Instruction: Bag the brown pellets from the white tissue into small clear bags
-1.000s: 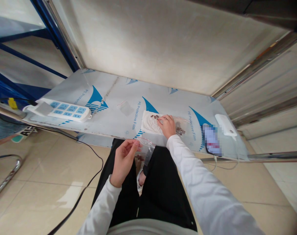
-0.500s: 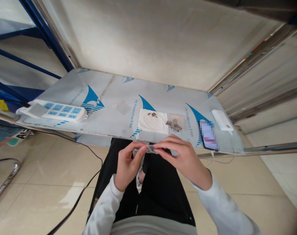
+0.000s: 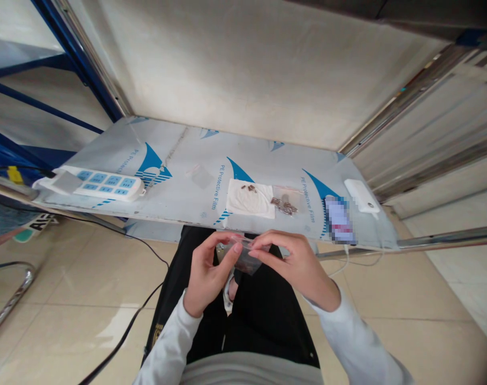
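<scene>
A small clear plastic zip bag point(image 3: 246, 262) hangs between my hands, just in front of the shelf's near edge and above my lap. My left hand point(image 3: 211, 272) pinches its top edge between thumb and fingers. On the other side, my right hand point(image 3: 294, 262) grips the same top edge close by. Something faintly brownish shows low in the bag, too small to make out. Beyond my hands lies a white cloth-like square point(image 3: 249, 202) with several small dark metal pieces point(image 3: 250, 188) on it. Beside it, several longer metal pieces point(image 3: 286, 206) lie on another clear bag point(image 3: 294, 195).
The shelf point(image 3: 179, 198) is covered in printed protective film. A white power strip point(image 3: 103, 184) stands on the left, and a flat clear bag point(image 3: 200, 175) lies mid-shelf. A phone point(image 3: 340, 220) and a white power bank point(image 3: 362, 196), both with cables, sit at the right.
The bag has turned from edge-on to hanging down with its face visible. My right hand has shifted slightly left and its fingers have bent closer to the left hand.
</scene>
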Available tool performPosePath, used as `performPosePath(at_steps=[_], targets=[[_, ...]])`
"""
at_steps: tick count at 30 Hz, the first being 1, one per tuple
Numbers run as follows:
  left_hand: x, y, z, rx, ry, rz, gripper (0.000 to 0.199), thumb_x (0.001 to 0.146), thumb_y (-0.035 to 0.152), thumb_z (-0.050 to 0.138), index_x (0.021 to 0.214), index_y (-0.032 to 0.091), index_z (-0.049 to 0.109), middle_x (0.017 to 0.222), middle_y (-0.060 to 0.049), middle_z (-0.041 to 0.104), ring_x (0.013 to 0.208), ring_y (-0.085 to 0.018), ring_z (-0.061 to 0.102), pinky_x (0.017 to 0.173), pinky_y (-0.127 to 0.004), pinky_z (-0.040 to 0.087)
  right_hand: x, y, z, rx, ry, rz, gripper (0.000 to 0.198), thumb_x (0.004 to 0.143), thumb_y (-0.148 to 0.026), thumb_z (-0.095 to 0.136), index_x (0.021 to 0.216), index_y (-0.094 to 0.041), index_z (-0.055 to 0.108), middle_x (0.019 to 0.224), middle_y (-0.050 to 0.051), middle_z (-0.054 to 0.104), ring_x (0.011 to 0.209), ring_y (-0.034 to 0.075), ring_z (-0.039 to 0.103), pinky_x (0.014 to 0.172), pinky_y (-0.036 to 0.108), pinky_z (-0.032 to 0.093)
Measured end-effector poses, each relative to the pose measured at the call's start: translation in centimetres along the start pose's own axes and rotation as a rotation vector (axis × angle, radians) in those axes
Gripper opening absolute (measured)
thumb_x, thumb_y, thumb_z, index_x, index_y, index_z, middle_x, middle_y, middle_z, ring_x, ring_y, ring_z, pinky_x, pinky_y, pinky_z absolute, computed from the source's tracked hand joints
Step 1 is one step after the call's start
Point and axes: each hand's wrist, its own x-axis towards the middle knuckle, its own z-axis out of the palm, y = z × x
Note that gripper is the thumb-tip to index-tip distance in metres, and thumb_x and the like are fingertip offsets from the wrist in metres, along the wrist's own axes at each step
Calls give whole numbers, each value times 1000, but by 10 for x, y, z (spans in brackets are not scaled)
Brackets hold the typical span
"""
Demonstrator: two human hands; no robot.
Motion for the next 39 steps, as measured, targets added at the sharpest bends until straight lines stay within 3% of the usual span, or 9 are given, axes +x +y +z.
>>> performPosePath(at_steps=[5, 10, 16, 21, 24, 27, 31, 34, 39], targets=[[-2, 1, -1, -29, 76, -28, 9, 79, 24, 67, 83, 16, 68, 82, -4, 69, 79, -14, 61, 76, -24, 48, 2, 0, 13, 198, 121, 121, 34, 76, -34, 73, 106, -22, 63, 92, 3, 71, 83, 17, 66, 77, 29, 52], [-4, 5, 3, -63, 89, -46, 8, 79, 25, 67, 81, 17, 69, 80, -4, 70, 77, -14, 62, 74, -24, 48, 0, 3, 28, 398, 130, 195, 19, 80, -36, 68, 81, -18, 69, 80, 4, 70, 76, 16, 64, 71, 27, 51], [-2, 5, -3, 28, -54, -84, 12, 79, 27, 67, 85, 17, 70, 84, -6, 71, 81, -17, 64, 78, -28, 49, -2, 6, 28, 386, 101, 214, 18, 78, -34, 70, 83, -18, 70, 81, 4, 71, 77, 16, 64, 72, 27, 50], [-2, 1, -4, 53, -10, -64, 10, 79, 26, 67, 79, 16, 67, 78, -4, 69, 75, -14, 62, 73, -25, 48, -10, 12, 30, 539, 167, 317, 21, 77, -37, 70, 81, -17, 67, 79, 3, 70, 76, 15, 64, 71, 26, 51], [-2, 2, -4, 30, -70, -132, 13, 80, 29, 66, 81, 16, 66, 78, -4, 69, 74, -14, 62, 69, -23, 48, -13, 16, 31, 503, 225, 268, 19, 77, -35, 70, 75, -17, 65, 72, 1, 65, 68, 12, 59, 65, 23, 48], [0, 3, -3, 28, -124, -176, 16, 78, 30, 68, 82, 15, 68, 81, -6, 71, 76, -15, 64, 71, -24, 50, -15, 18, 32, 455, 186, 204, 16, 79, -33, 69, 76, -18, 65, 73, 1, 65, 70, 13, 58, 66, 23, 47], [0, 2, 1, 48, -100, -159, 15, 78, 30, 69, 74, 15, 69, 72, -4, 71, 67, -14, 64, 65, -24, 50, -17, 19, 34, 475, 128, 228, 19, 85, -36, 61, 82, -18, 66, 78, 3, 66, 75, 15, 60, 71, 26, 48], [-1, -2, 4, 67, -100, -166, 16, 77, 31, 69, 71, 16, 71, 69, -3, 71, 64, -15, 64, 63, -24, 50, -20, 22, 38, 418, 197, 224, 19, 85, -35, 61, 79, -18, 64, 77, 3, 65, 76, 16, 60, 72, 26, 48], [3, -9, 3, 36, -185, -203, 26, 87, 35, 57, 86, 17, 75, 80, -6, 75, 74, -19, 68, 72, -28, 53, -17, 27, 41, 460, 306, 220, 18, 85, -35, 62, 76, -18, 60, 71, 0, 63, 68, 12, 58, 67, 23, 47]])
